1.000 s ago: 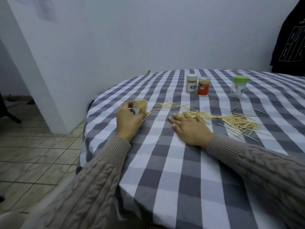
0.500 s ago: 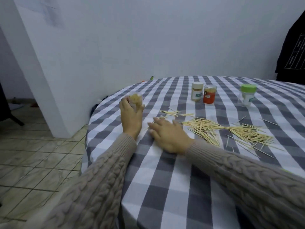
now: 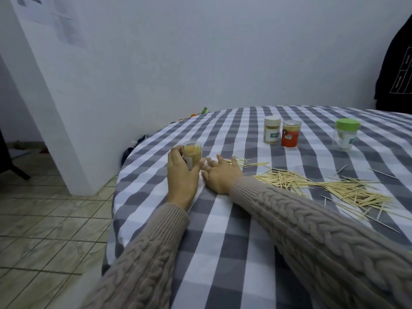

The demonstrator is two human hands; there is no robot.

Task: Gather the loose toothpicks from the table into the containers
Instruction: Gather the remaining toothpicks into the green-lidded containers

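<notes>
My left hand (image 3: 181, 175) grips a small clear container (image 3: 193, 153) full of toothpicks, standing upright on the checked tablecloth (image 3: 223, 241). My right hand (image 3: 220, 175) lies flat on the cloth just right of it, fingers spread and reaching toward the container. A small bunch of toothpicks (image 3: 243, 162) lies past its fingertips. A large loose heap of toothpicks (image 3: 330, 188) spreads across the cloth to the right of my right forearm.
Three more containers stand farther back: a white-lidded one (image 3: 272, 133), an orange one (image 3: 290, 133) and a clear one with a green lid (image 3: 346, 137). The table's rounded edge drops to a tiled floor (image 3: 44, 219) on the left. A white wall stands behind.
My right hand slid left from the toothpick heap to beside the container. My left hand kept its hold on the container, which stands upright again.
</notes>
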